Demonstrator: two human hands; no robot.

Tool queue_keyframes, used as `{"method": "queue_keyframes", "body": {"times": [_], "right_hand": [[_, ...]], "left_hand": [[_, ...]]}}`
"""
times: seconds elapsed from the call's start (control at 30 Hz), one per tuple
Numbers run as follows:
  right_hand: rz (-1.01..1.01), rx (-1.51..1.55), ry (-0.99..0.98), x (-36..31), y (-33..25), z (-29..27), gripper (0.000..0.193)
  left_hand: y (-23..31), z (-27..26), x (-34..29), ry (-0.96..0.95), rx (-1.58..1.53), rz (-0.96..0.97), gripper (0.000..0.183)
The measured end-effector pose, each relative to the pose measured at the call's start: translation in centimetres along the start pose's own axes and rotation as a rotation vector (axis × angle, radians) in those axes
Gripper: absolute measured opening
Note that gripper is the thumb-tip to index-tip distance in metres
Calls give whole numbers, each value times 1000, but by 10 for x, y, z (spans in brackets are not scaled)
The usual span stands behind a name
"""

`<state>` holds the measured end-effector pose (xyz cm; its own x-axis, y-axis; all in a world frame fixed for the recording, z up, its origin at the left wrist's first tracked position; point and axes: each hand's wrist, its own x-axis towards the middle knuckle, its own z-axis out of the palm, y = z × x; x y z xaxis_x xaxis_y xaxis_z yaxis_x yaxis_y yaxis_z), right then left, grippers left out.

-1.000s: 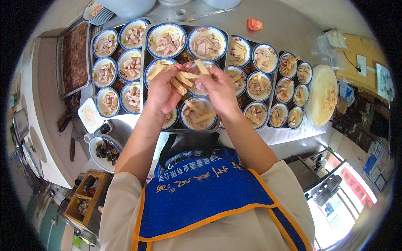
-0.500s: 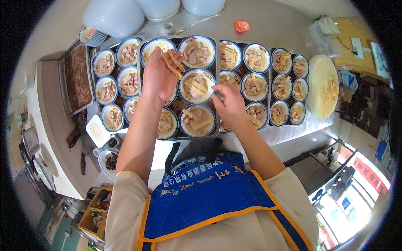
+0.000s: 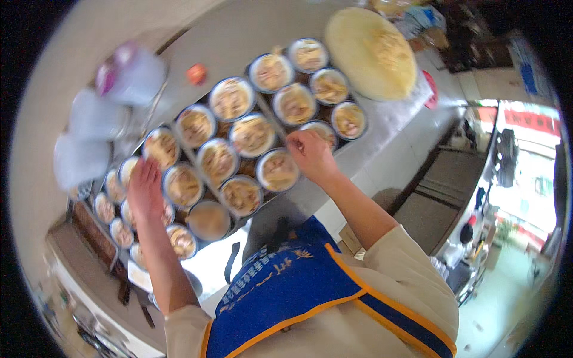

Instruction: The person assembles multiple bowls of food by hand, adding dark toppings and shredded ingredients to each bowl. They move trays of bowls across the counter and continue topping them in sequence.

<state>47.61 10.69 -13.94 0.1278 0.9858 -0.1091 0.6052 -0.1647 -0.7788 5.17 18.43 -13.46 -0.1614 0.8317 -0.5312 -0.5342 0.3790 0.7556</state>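
Left hand point(image 3: 145, 190), grip open, flat over round metal bowls of pale food point(image 3: 183, 185); right hand point(image 3: 310, 154), grip state indiscernible, beside same bowls on grey surface point(image 3: 382, 134).

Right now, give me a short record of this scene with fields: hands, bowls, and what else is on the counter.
left hand: lies over the bowls at the left, fingers flat
right hand: at a bowl's rim near the middle, fingers curled; whether it holds anything cannot be told
bowls: many round, filled, in rows on trays
other: big round flat disc; white containers, blurred
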Motion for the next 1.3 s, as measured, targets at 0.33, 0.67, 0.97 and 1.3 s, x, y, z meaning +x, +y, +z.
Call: {"method": "queue_keyframes", "body": {"times": [0.33, 0.67, 0.97, 1.3], "right_hand": [[408, -252, 433, 126, 210, -216, 34], [574, -266, 565, 311, 341, -361, 57], [616, -674, 361, 385, 358, -349, 73], [361, -216, 411, 366, 302, -348, 48]], "left_hand": [[-77, 111, -74, -98, 225, -82, 17], [-105, 174, -81, 10, 409, -137, 14], [-132, 210, -71, 48, 394, -195, 11], [-129, 204, -62, -79, 399, -159, 16]]}}
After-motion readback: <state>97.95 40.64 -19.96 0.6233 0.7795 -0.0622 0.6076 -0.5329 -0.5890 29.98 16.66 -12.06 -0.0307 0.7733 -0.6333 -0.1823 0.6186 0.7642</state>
